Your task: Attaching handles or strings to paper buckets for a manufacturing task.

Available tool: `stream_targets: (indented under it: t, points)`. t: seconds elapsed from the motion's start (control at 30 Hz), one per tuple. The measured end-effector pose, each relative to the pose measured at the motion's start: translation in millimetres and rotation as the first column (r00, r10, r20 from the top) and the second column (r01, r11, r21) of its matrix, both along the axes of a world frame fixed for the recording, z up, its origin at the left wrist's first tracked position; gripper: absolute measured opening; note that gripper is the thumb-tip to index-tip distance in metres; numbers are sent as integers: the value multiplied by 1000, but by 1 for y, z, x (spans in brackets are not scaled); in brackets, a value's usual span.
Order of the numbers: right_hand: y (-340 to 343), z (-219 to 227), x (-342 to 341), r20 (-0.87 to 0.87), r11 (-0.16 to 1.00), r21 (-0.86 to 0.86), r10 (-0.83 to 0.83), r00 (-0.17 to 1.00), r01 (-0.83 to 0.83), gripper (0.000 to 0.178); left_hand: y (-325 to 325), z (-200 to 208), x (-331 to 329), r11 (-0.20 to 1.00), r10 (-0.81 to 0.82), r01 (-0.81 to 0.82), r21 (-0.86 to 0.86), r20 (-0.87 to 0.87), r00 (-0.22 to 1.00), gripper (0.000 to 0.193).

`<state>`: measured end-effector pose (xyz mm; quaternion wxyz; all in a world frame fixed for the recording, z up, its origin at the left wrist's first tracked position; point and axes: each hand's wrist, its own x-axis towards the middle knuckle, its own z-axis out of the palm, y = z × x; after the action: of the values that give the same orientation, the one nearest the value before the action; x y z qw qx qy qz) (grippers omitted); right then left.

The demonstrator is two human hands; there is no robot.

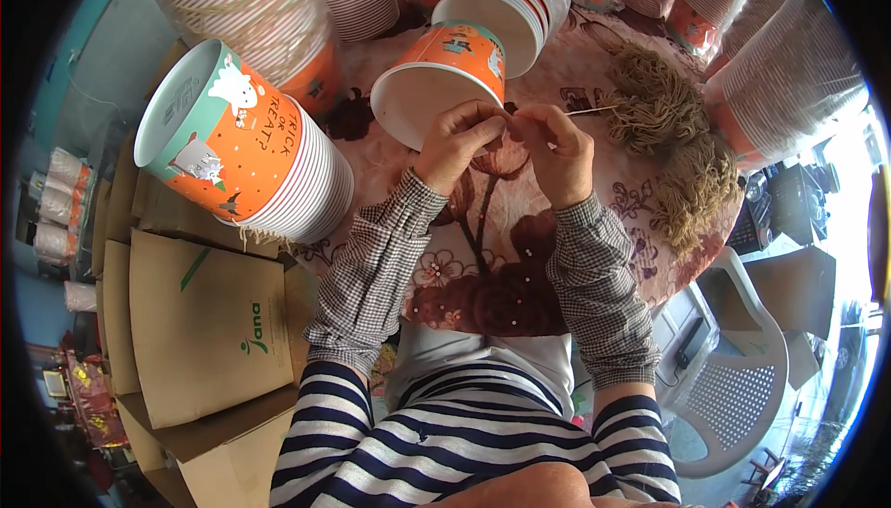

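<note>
My left hand (pixel 461 141) and my right hand (pixel 557 151) meet at the fingertips above the table, in front of an orange paper bucket (pixel 464 53). A thin pale string (pixel 587 111) runs from my right fingers to a bundle of tan twine (pixel 650 90). The right thumb and forefinger pinch this string. My left fingers are pinched too, but what lies between them is too small to make out. The bucket lies on its side, its white open mouth towards me, beside my left hand.
A stack of orange paper buckets (pixel 232 128) leans at the left, above an open cardboard box (pixel 209 322). White-rimmed buckets (pixel 501 21) lie nested at the back. Wrapped bucket stacks (pixel 789 81) line the far right. A flowered cloth (pixel 501 276) covers the table; a grey plastic chair (pixel 733 397) stands at right.
</note>
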<state>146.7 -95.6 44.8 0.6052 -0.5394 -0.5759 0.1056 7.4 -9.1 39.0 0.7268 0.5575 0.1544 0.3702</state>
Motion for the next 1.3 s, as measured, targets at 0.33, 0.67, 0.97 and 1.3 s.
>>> stream_targets:
  t: [0.33,0.67,0.97,1.3]
  points:
    - [2,-1,2,-27,997,3,-77,997,77,8,-1,-3,4,986,93,-87,141,-34,995,9]
    - [0,-2,3,87,978,-6,-206,975,207,7,2,-11,7,955,223,-192,227,-120,967,10]
    - [4,-7,5,6,989,-91,-119,993,119,6,-11,-1,9,127,608,-442,888,283,742,21]
    - [-6,7,0,44,997,16,-79,996,79,7,-17,2,17,-34,691,-269,963,217,690,26]
